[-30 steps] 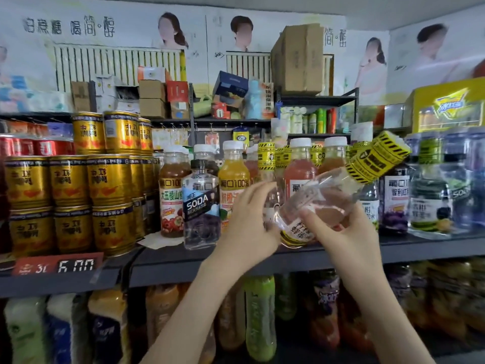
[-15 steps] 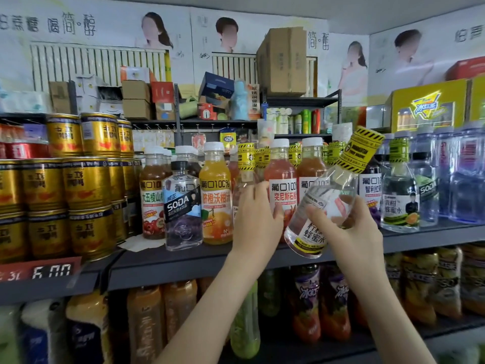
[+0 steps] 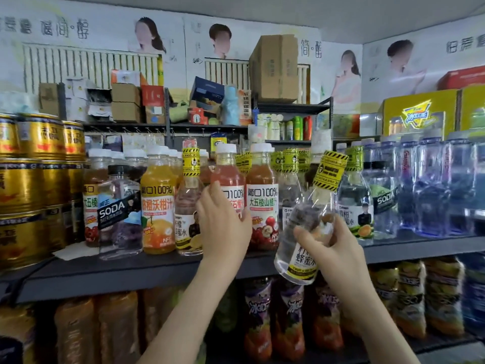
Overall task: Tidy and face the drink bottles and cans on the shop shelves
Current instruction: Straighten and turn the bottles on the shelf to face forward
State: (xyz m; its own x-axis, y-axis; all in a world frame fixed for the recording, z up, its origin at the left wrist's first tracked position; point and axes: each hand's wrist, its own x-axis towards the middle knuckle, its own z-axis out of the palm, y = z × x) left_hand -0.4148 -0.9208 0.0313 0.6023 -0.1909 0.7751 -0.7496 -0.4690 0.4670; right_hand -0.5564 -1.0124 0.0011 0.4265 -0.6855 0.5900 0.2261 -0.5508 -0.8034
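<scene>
My right hand (image 3: pixel 331 244) grips a clear honey-water bottle (image 3: pixel 305 232) with a yellow-and-black striped cap, held off the shelf and tilted slightly to the right, its base over the shelf's front edge. My left hand (image 3: pixel 223 224) is wrapped around the pink juice bottle (image 3: pixel 227 177) standing on the dark shelf (image 3: pixel 147 269). A second striped-cap honey-water bottle (image 3: pixel 187 206) stands just left of that hand, an orange juice bottle (image 3: pixel 157 206) beside it. A red-brown juice bottle (image 3: pixel 262 203) stands between my hands.
Gold cans (image 3: pixel 29 187) are stacked at the shelf's left end, a SODA bottle (image 3: pixel 119 214) next to them. Clear and blue water bottles (image 3: pixel 430 190) fill the right end. Coloured bottles (image 3: pixel 288 316) crowd the shelf below. Cardboard boxes (image 3: pixel 274 68) sit on racks behind.
My right hand has brought the held bottle from a steep rightward tilt to nearly upright and lower. My left hand has shifted onto the pink juice bottle. The view has moved closer.
</scene>
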